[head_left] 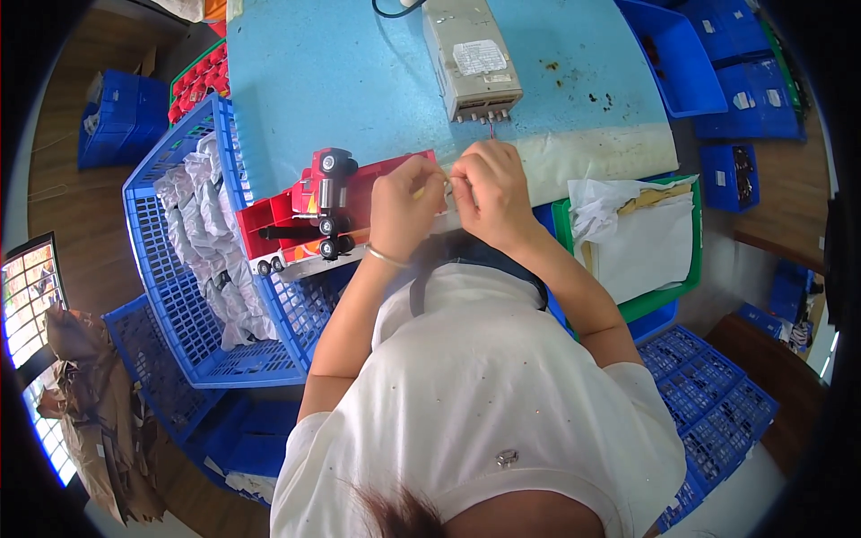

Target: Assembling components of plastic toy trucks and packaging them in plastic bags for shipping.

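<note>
My left hand (405, 208) and my right hand (493, 190) are close together at the table's near edge. Both have thumb and fingers pinched. A thin, yellowish bit (420, 192) shows by the left fingertips, too small to name. Beside my left hand, a red toy truck cab (309, 195) with black wheels lies on its side. It rests across a long red toy trailer (360, 176), whose near side is white with flame markings. My left wrist covers part of the trailer. Just beyond my right hand stands a grey metal box (457, 31) with small terminals at its near end.
The blue tabletop (332, 72) carries a pale sheet (592, 154) along its near right edge. A blue crate (229, 369) with white wrapped items stands left. At right is a green tray (659, 305) with paper. A blue bin (708, 94) sits at the far right.
</note>
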Demonstrator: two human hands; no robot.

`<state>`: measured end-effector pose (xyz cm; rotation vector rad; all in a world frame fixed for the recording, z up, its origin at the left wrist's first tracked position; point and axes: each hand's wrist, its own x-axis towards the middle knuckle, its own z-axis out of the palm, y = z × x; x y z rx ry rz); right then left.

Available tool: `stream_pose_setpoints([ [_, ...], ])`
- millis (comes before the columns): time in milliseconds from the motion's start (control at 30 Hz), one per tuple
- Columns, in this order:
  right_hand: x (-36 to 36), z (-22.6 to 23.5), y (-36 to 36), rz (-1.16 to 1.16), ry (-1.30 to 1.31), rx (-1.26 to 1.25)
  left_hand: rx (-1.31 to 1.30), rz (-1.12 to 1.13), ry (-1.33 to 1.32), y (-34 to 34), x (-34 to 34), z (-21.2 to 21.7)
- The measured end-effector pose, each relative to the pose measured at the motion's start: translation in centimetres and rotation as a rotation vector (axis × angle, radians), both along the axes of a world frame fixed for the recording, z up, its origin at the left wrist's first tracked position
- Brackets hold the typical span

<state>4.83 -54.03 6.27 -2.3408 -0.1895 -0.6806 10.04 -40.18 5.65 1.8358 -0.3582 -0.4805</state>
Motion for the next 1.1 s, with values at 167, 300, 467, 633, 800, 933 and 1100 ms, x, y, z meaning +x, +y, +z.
stream_pose_setpoints([
  [167,-1.0,0.6,-0.7,-0.046,-0.168,0.133,0.005,0.255,0.140,1.4,3.1,-6.2],
  [300,-1.4,-1.0,-2.2,-0.069,0.143,0.480,-0.049,0.077,0.037,1.3,2.3,-9.1],
  [467,-1.8,-1.0,-2.2,-0.039,0.295,0.663,0.658,-0.190,-0.358,1.7,0.1,-11.7],
  [633,-2.3,-2.2,-2.7,-0.019,0.272,0.626,0.628,0.112,-0.681,5.3,-1.0,-8.3],
  [800,-0.6,-3.5,0.1,0.153,0.253,0.505,0.683,0.422,-0.205,15.3,-1.7,-13.0],
  [933,1.9,-5.6,4.5,0.266,0.156,0.344,0.493,0.241,0.229,13.7,0.8,-8.3],
  [1100,2.4,-2.9,4.3,0.233,0.172,0.180,-0.109,0.207,0.529,9.0,-1.9,-1.6],
])
